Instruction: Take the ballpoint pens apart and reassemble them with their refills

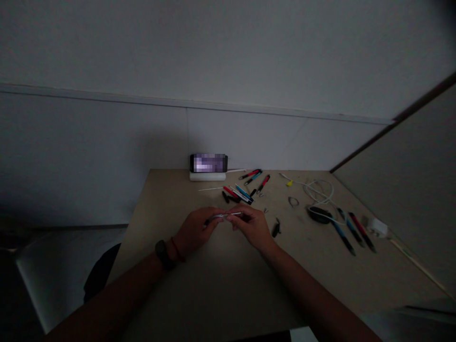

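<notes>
A slim silver-and-white pen part (224, 216) is held above the middle of the desk (185, 285), the left hand (194, 232) and right hand (251, 228) both closed on it, fingers pinching from either end. Just beyond lie scattered pen pieces (240, 194). A small black pen piece (276, 227) lies just right of the right hand, and a coiled white cable (318, 192) lies toward the right edge.

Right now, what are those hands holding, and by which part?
The left hand and right hand pinch a thin pale pen part by its two ends; dim light hides its details.
</notes>
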Demonstrator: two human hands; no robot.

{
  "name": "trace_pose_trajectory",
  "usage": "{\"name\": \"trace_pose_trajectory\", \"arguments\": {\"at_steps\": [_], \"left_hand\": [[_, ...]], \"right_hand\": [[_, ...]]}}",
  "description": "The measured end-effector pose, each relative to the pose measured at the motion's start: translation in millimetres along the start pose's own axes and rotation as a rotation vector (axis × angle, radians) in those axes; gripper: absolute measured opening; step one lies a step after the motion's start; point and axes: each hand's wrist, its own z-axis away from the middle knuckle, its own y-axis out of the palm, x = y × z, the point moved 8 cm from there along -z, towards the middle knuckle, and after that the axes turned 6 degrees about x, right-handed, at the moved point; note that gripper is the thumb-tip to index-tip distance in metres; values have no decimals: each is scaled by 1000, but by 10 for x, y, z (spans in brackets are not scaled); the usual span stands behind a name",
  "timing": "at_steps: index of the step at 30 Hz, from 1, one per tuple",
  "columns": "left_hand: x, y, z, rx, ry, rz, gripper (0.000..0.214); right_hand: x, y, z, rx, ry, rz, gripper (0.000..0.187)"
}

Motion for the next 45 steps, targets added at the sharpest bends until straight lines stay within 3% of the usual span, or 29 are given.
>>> {"name": "trace_pose_trajectory", "arguments": {"at_steps": [7,12,20,35,45], "left_hand": [[47,-51,0,-27,-53,38,19],[114,-86,5,-59,-109,27,18],[134,-72,10,-55,-129,25,15],[103,-17,-4,20,-119,6,17],[163,12,8,18,-130,35,18]], "right_hand": [[-143,7,-30,21,103,-112,32],[-217,-116,-25,-98,166,-238,32],[-154,-330,-7,-253,132,-306,27],[-246,-244,-10,-193,126,-239,26],[-204,-279,-3,-245,112,-283,26]]}}
